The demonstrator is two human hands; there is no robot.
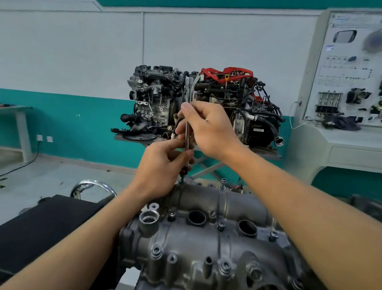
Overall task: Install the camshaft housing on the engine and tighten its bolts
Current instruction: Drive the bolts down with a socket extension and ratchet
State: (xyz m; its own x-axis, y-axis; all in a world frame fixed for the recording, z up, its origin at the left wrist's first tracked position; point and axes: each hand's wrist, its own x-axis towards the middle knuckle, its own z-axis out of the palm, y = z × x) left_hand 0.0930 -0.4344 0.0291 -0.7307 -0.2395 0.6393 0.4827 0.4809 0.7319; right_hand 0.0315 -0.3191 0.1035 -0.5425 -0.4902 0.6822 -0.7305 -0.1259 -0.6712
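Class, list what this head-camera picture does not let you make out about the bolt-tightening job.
All in the head view:
1. Whether the tool tip sits on the bolt: too small, and the left hand crowds it.
2. The tool's middle shaft: covered by the right hand.
3. The housing near end: cut off by the bottom edge.
4. The panel labels: too small, one patch blurred.

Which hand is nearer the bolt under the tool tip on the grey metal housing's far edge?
Left. The left hand pinches the slim metal tool just above the bolt; the right hand grips higher.
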